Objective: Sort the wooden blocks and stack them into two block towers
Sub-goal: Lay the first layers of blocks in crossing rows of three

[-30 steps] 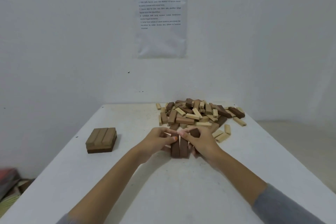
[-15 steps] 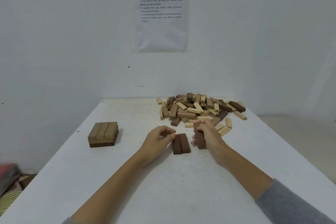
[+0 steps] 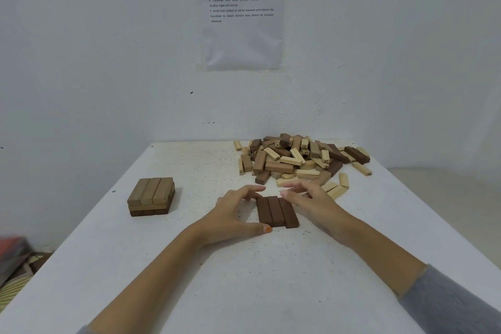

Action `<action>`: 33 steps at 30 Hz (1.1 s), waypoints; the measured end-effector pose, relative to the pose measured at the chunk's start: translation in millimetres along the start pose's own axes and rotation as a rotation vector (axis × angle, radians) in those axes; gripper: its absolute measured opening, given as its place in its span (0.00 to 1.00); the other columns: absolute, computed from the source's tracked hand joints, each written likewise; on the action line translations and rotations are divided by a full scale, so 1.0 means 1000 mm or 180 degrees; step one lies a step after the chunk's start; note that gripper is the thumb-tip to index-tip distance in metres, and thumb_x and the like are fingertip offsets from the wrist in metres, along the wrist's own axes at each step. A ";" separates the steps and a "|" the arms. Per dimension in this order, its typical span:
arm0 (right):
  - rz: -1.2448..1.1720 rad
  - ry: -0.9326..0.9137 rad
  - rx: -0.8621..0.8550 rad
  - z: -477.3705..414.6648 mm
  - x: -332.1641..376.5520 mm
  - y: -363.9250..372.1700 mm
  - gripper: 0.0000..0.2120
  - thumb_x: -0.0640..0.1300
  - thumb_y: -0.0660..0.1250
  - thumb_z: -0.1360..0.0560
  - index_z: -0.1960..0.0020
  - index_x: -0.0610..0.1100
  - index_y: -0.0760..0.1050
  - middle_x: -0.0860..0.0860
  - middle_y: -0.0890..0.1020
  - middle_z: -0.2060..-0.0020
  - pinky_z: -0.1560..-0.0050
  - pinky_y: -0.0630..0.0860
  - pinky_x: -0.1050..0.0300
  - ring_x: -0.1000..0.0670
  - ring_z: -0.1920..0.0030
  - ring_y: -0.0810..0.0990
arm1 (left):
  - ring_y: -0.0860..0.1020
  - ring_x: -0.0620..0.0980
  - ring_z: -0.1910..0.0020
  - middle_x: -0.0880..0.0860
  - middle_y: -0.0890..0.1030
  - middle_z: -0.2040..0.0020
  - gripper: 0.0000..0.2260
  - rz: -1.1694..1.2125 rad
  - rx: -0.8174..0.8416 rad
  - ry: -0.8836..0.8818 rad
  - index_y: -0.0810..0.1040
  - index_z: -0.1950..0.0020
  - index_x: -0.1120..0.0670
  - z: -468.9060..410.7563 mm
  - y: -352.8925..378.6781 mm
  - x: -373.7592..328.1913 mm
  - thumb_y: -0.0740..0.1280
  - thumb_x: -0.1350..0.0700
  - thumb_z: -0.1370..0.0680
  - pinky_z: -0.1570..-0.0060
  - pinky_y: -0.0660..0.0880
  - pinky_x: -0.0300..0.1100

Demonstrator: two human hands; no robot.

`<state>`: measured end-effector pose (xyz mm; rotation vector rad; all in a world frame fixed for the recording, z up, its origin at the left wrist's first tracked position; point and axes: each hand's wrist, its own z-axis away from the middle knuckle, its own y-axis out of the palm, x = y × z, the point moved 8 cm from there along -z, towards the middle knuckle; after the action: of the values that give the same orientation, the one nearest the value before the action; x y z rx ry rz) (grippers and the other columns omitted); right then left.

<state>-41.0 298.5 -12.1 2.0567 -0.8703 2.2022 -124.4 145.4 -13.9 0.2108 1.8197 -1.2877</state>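
Note:
Three dark brown blocks (image 3: 276,211) lie flat side by side on the white table (image 3: 244,279), forming one row. My left hand (image 3: 233,214) brackets the row's left block, thumb at its near end and curled fingers at its far end. My right hand (image 3: 311,198) rests against the row's right side with fingers stretched out, the index tip at the far end. A low stack of medium brown blocks (image 3: 151,195), three across on top and darker at the bottom, stands to the left. The mixed pile of dark, medium and pale blocks (image 3: 301,160) lies behind my hands.
A few pale blocks (image 3: 337,188) lie loose at the pile's near right edge. A printed sheet (image 3: 241,8) hangs on the wall behind the table. The table's left edge drops to a floor with coloured items (image 3: 13,260).
The dark blocks, held upright a second ago, now lie flat. My right hand has set the third block against the other two, and both hands now close in on the row.

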 end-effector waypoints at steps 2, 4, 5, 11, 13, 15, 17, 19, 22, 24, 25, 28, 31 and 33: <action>0.0279 -0.0134 0.0564 0.005 -0.001 0.000 0.25 0.52 0.73 0.27 0.33 0.61 0.69 0.60 0.76 0.42 0.44 0.70 0.62 0.57 0.41 0.73 | 0.63 0.41 0.34 0.35 0.71 0.38 0.31 -0.0143 -0.0071 -0.0015 0.64 0.33 0.33 -0.001 -0.001 0.000 0.75 0.42 0.31 0.34 0.59 0.45; 0.0732 -0.0366 0.0834 0.009 -0.003 -0.001 0.36 0.51 0.76 0.30 0.29 0.66 0.62 0.67 0.75 0.39 0.44 0.69 0.65 0.62 0.40 0.71 | 0.63 0.43 0.34 0.33 0.72 0.39 0.32 -0.0149 -0.0138 -0.0050 0.64 0.32 0.34 -0.001 -0.002 0.000 0.75 0.41 0.32 0.36 0.57 0.45; 0.0847 -0.0446 0.0850 0.010 -0.004 -0.001 0.38 0.51 0.77 0.31 0.29 0.68 0.60 0.68 0.74 0.39 0.44 0.69 0.66 0.65 0.40 0.70 | 0.64 0.44 0.34 0.32 0.72 0.39 0.33 -0.0148 -0.0149 -0.0063 0.63 0.32 0.34 -0.001 -0.002 0.000 0.75 0.40 0.32 0.37 0.57 0.44; 0.0790 -0.0719 0.0603 0.007 0.000 0.000 0.40 0.53 0.79 0.34 0.31 0.70 0.61 0.67 0.75 0.41 0.47 0.69 0.65 0.62 0.43 0.71 | 0.64 0.46 0.33 0.34 0.73 0.38 0.34 -0.0164 -0.0193 -0.0084 0.63 0.32 0.33 0.000 -0.002 -0.001 0.75 0.38 0.34 0.38 0.56 0.43; 0.0815 -0.0738 0.0574 0.008 0.001 -0.001 0.41 0.53 0.79 0.35 0.31 0.70 0.61 0.67 0.75 0.41 0.48 0.69 0.66 0.62 0.42 0.71 | 0.65 0.44 0.33 0.35 0.74 0.39 0.34 -0.0130 -0.0226 -0.0078 0.64 0.33 0.33 0.000 -0.003 0.001 0.76 0.38 0.34 0.38 0.55 0.42; 0.0849 -0.0751 0.0560 0.009 0.003 0.000 0.41 0.53 0.79 0.34 0.30 0.70 0.60 0.66 0.75 0.40 0.47 0.69 0.66 0.63 0.42 0.71 | 0.66 0.40 0.34 0.35 0.74 0.40 0.34 -0.0161 -0.0219 -0.0054 0.64 0.33 0.33 0.001 -0.003 0.000 0.76 0.38 0.35 0.37 0.54 0.42; 0.0861 -0.0742 0.0557 0.010 0.003 0.001 0.42 0.53 0.79 0.34 0.29 0.69 0.58 0.65 0.73 0.39 0.47 0.70 0.67 0.63 0.41 0.71 | 0.64 0.35 0.34 0.34 0.73 0.39 0.36 -0.0280 -0.0063 -0.0006 0.62 0.31 0.33 0.003 -0.001 -0.006 0.76 0.39 0.35 0.38 0.52 0.39; 0.0834 -0.0691 0.0562 0.011 0.002 0.000 0.43 0.54 0.78 0.34 0.28 0.67 0.58 0.64 0.71 0.38 0.46 0.71 0.67 0.63 0.41 0.71 | 0.62 0.35 0.33 0.33 0.70 0.35 0.38 -0.0348 0.0304 -0.0017 0.57 0.28 0.33 0.004 0.003 -0.010 0.74 0.40 0.32 0.35 0.51 0.38; 0.0608 -0.0510 0.0490 0.013 0.000 -0.002 0.36 0.55 0.75 0.30 0.29 0.64 0.60 0.59 0.71 0.41 0.48 0.71 0.63 0.57 0.44 0.72 | 0.58 0.40 0.27 0.35 0.65 0.30 0.33 -0.0007 0.0822 -0.0153 0.54 0.27 0.31 0.008 0.003 -0.002 0.69 0.42 0.25 0.28 0.54 0.44; 0.0635 -0.0495 0.0424 0.013 0.000 -0.003 0.31 0.50 0.74 0.28 0.30 0.62 0.62 0.55 0.72 0.44 0.51 0.72 0.61 0.54 0.48 0.73 | 0.58 0.39 0.27 0.36 0.65 0.29 0.30 0.0036 0.0807 -0.0145 0.57 0.27 0.33 0.009 0.002 0.000 0.68 0.48 0.23 0.26 0.55 0.47; 0.0680 -0.0522 0.0418 0.013 0.000 -0.002 0.31 0.48 0.74 0.27 0.31 0.62 0.63 0.53 0.73 0.44 0.51 0.73 0.61 0.53 0.49 0.73 | 0.59 0.39 0.28 0.37 0.66 0.29 0.28 -0.0042 0.0685 -0.0095 0.59 0.27 0.34 0.008 0.001 -0.001 0.68 0.50 0.22 0.26 0.54 0.49; 0.0594 -0.0536 0.0591 0.018 0.002 0.001 0.32 0.48 0.74 0.28 0.31 0.64 0.63 0.56 0.73 0.42 0.51 0.75 0.63 0.56 0.50 0.74 | 0.62 0.39 0.31 0.37 0.70 0.35 0.26 -0.0163 0.0246 0.0042 0.62 0.30 0.36 0.004 0.001 -0.007 0.69 0.49 0.24 0.28 0.53 0.52; 0.0826 -0.0610 0.0734 0.023 0.004 0.006 0.38 0.52 0.77 0.32 0.30 0.69 0.60 0.63 0.72 0.40 0.42 0.71 0.65 0.62 0.44 0.72 | 0.62 0.39 0.32 0.38 0.72 0.36 0.29 -0.0232 0.0033 0.0097 0.62 0.28 0.38 0.004 0.002 -0.012 0.71 0.47 0.26 0.35 0.53 0.44; 0.1064 -0.0734 0.0706 0.024 0.007 0.009 0.38 0.52 0.76 0.31 0.29 0.68 0.59 0.62 0.71 0.37 0.39 0.69 0.66 0.64 0.38 0.69 | 0.64 0.39 0.34 0.38 0.73 0.39 0.31 -0.0294 -0.0123 0.0119 0.62 0.28 0.39 0.004 0.003 -0.015 0.72 0.45 0.27 0.40 0.52 0.42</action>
<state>-23.6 278.8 -9.4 2.4682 -1.1071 2.3454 -111.0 148.3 -5.1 0.1320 1.9036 -1.3188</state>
